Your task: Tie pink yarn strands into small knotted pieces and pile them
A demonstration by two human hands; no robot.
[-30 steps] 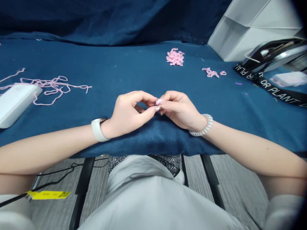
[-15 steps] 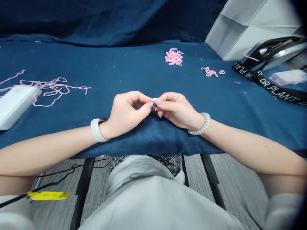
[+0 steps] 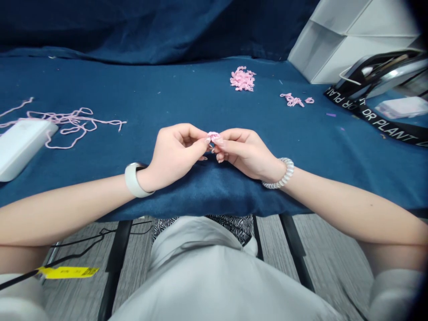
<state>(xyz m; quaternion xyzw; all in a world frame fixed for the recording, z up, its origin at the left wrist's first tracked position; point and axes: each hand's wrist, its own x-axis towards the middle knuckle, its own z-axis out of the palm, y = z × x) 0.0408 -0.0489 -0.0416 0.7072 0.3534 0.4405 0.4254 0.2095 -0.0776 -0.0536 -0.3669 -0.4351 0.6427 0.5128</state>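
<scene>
A small piece of pink yarn (image 3: pixel 213 134) is pinched between both hands above the front part of the blue cloth. My left hand (image 3: pixel 179 147) grips its left side with thumb and index finger. From the right, my right hand (image 3: pixel 247 149) pinches the other side, its lower fingers curled beneath. Fingertips cover much of the piece, so its exact shape cannot be made out. Farther back lies a heap of short pink yarn pieces (image 3: pixel 242 79). To the right of that heap are a few looped pink yarn pieces (image 3: pixel 293 100).
Long loose pink yarn (image 3: pixel 76 119) trails across the blue cloth (image 3: pixel 160 98) at left, beside a white box-like device (image 3: pixel 25 145). At the right are white storage bins (image 3: pixel 334 44), a black lettered strap (image 3: pixel 377 118) and a clear plastic case (image 3: pixel 403 108).
My left hand has shifted slightly left and up, its fingertips a little farther from my right hand's. More of the pink yarn piece shows between them. My right hand has barely moved.
</scene>
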